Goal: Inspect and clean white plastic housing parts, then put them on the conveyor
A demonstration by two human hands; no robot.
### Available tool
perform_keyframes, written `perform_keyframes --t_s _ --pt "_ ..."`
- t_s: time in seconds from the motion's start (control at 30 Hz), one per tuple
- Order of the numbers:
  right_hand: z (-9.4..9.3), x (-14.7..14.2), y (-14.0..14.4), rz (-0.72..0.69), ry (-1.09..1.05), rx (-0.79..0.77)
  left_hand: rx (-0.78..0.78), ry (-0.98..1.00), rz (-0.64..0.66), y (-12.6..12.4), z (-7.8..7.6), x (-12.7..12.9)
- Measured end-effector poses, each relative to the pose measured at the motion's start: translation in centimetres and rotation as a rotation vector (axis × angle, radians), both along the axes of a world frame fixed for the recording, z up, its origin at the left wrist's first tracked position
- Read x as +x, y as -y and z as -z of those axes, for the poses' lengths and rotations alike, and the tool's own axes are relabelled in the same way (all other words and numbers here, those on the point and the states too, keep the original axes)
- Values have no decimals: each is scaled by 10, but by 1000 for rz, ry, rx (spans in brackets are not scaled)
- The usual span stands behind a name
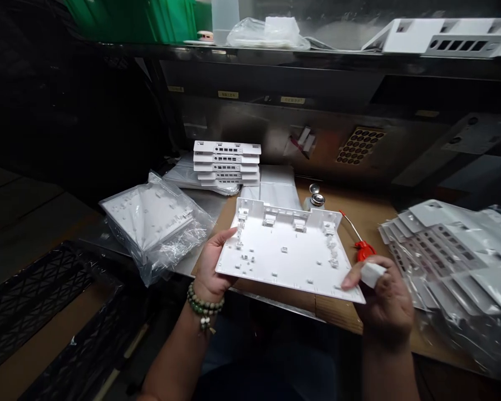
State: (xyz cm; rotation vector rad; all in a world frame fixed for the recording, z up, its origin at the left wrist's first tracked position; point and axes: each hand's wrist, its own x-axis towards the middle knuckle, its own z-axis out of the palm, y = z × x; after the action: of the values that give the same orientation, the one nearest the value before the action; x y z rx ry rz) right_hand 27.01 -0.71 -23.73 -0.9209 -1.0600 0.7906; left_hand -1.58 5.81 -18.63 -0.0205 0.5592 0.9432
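White plastic housing panel (pixel 288 250) held between both hands above the tabletop (pixel 354 211): left hand (pixel 211 270) grips its left edge, right hand (pixel 384 303) pinches the right corner plus a small white piece (pixel 373 274).

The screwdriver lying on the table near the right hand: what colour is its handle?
Red-orange. The screwdriver has a thin metal shaft, and it shows best in the head view.
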Motion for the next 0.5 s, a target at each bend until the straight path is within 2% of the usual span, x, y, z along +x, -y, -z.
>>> perform_keyframes --t_s 0.03,0.1,0.17,0.2,0.23,0.3,0.37,0.43,0.5 --pt "1 3 -1 47 39 -37 -24 -13 -3 -1 -2 1" --pt "-1 2 -2 249 123 -54 -31 -44 -34 -1 -4 4" --pt "-7 -12 2 443 225 10 5 -75 -89 2 -7 11" --pt "-12 -23 6 459 296 53 30 -88 -117 4 -8 16" --pt "-18 -37 10 399 384 91 60 -98 -145 7 -10 20" --pt "-30 -68 19 134 573 151 122 -116 -200 12 -13 30" --pt "-40 -96 24 -105 673 215 171 -147 -256 16 -15 37" --pt "-47 -116 26 -195 700 267 209 -187 -298 21 -16 41" --pt "-50 -125 26 -192 724 278 232 -225 -326 24 -15 42"
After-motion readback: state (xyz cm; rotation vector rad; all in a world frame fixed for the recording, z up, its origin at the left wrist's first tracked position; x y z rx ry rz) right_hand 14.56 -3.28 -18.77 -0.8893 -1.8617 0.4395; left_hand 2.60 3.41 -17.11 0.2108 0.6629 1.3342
